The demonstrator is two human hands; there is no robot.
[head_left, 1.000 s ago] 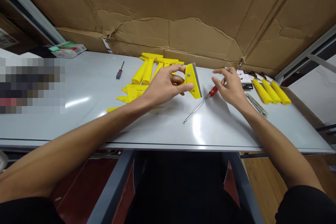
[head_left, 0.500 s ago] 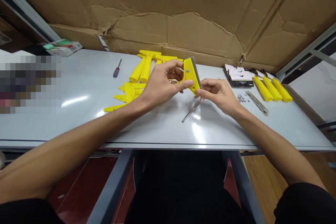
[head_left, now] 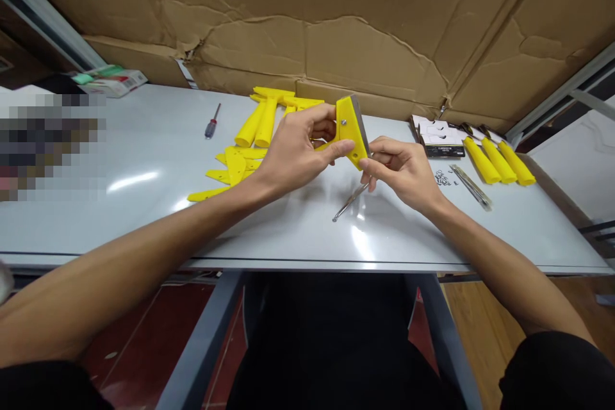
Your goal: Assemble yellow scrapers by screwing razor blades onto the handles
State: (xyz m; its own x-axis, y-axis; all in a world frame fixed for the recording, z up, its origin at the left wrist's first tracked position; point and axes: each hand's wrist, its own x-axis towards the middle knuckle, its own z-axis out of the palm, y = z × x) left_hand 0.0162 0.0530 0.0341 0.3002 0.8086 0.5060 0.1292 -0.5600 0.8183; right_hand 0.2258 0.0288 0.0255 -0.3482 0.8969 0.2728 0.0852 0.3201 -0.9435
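A yellow scraper (head_left: 350, 131) with a grey metal blade along its right edge is held up above the table. My left hand (head_left: 305, 147) is closed round its handle side, thumb pressed on the yellow face. One screw shows in the upper hole of that face, and a dark hole lies lower down. The thumb and fingers of my right hand (head_left: 401, 170) pinch the lower corner of the scraper. A thin silvery metal rod (head_left: 349, 203) slants down-left from beneath my right fingers; whether they grip it too I cannot tell.
Yellow scraper handles (head_left: 262, 118) and flat yellow plates (head_left: 235, 163) are piled left of centre, with a screwdriver (head_left: 211, 122) beyond. On the right are loose screws (head_left: 442, 178), a wrapped metal bundle (head_left: 471, 187), black-and-white boxes (head_left: 439, 138) and yellow handles (head_left: 482, 160). Cardboard (head_left: 365, 45) stands behind.
The scraper and both hands have risen very slightly in view, along with a small shift of the camera. My grip on the scraper looks the same.
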